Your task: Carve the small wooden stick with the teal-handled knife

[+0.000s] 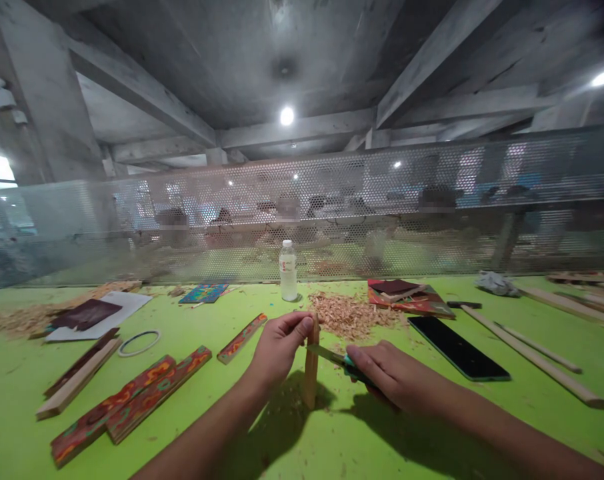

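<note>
A knife (327, 355) meets an upright wooden strip (311, 383) at a lime-green tabletop (182, 447).
The left hand (281, 343) pinches the strip near its top; the right hand (395, 375) is closed around the knife's handle, blade against the wood. Beyond the hands are a heap of wood shavings (352, 317) and an upright plastic bottle (289, 275). A black smartphone (459, 348) lies to the right, painted wooden pieces (159, 395) to the left.
</note>
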{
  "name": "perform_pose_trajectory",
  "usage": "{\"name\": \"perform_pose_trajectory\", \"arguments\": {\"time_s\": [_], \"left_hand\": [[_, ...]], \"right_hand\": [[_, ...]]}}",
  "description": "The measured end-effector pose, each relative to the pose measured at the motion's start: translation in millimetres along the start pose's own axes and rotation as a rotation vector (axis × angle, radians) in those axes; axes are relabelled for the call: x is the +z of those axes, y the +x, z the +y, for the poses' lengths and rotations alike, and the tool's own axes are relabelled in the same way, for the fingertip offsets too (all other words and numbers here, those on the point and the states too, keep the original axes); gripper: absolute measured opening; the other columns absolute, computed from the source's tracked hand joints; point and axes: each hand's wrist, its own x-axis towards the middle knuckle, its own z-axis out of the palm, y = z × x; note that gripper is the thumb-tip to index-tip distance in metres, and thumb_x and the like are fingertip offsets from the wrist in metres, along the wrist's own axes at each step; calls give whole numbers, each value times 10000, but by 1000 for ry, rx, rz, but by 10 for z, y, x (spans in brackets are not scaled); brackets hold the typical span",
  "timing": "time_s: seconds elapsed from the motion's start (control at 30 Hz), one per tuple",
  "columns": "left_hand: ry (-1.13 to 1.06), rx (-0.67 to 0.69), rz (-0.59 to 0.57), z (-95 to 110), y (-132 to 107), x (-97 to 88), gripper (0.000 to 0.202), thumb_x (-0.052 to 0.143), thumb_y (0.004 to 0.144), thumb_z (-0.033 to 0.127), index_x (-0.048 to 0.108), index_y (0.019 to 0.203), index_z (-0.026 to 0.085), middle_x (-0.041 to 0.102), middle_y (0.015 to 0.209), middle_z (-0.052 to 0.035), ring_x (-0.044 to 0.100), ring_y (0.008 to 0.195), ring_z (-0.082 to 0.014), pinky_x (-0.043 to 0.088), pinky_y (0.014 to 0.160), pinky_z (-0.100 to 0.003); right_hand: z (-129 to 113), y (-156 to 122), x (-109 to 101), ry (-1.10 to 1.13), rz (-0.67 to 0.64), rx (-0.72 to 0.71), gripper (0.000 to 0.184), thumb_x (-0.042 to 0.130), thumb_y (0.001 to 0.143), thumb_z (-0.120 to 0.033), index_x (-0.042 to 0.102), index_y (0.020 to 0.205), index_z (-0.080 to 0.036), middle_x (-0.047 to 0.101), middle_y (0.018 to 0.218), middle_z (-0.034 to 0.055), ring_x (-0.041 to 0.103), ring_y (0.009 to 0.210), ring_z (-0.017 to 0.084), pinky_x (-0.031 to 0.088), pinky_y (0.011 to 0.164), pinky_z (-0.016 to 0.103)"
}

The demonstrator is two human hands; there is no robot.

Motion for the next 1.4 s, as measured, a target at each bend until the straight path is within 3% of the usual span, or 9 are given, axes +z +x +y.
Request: {"name": "perform_pose_trajectory", "arguments": {"time_s": [0.27,0.4,0.6,0.87,1.17,1.4], "left_hand": [[18,-1,17,-6,-6,-8,367,804,818,537,848,946,197,798,887,-78,617,775,-208,464,726,-315],[20,-2,15,-17,0,-16,364,797,825,527,847,971,198,797,900,-78,619,776,-206,459,712,-308],[21,5,13,-15,7,-11,385,799,817,544,843,970,193,790,884,-73,610,764,-200,456,696,-300],[32,17,4,-20,-5,-6,383,774,846,554,829,958,192,779,881,-63,625,788,-208,473,724,-308],[46,36,-1,-24,1,-10,407,766,851,565,812,964,177,777,878,-65,610,757,-192,473,704,-294],[54,34,6,-30,-11,-22,445,761,850,586,808,993,166,766,873,-64,594,751,-187,468,691,-288]], "right_hand": [[34,-8,32,-28,-69,4,657,170,1063,-625,547,732,-202,582,678,41,476,621,159,333,625,317],[41,-30,92,-15,-169,10,662,237,1059,-637,601,743,-184,635,708,45,463,587,133,306,586,300],[42,-31,98,-11,-219,29,648,244,1061,-629,582,733,-184,587,668,24,439,573,125,286,575,296],[27,13,34,-60,-34,18,649,163,1068,-606,555,748,-199,564,672,29,470,629,159,302,622,311],[41,-26,102,-16,-176,7,660,244,1067,-610,627,748,-178,629,678,35,442,558,123,265,560,292],[16,27,38,-57,-50,-4,626,196,1077,-558,597,776,-183,577,684,36,440,619,145,254,616,317]]}}
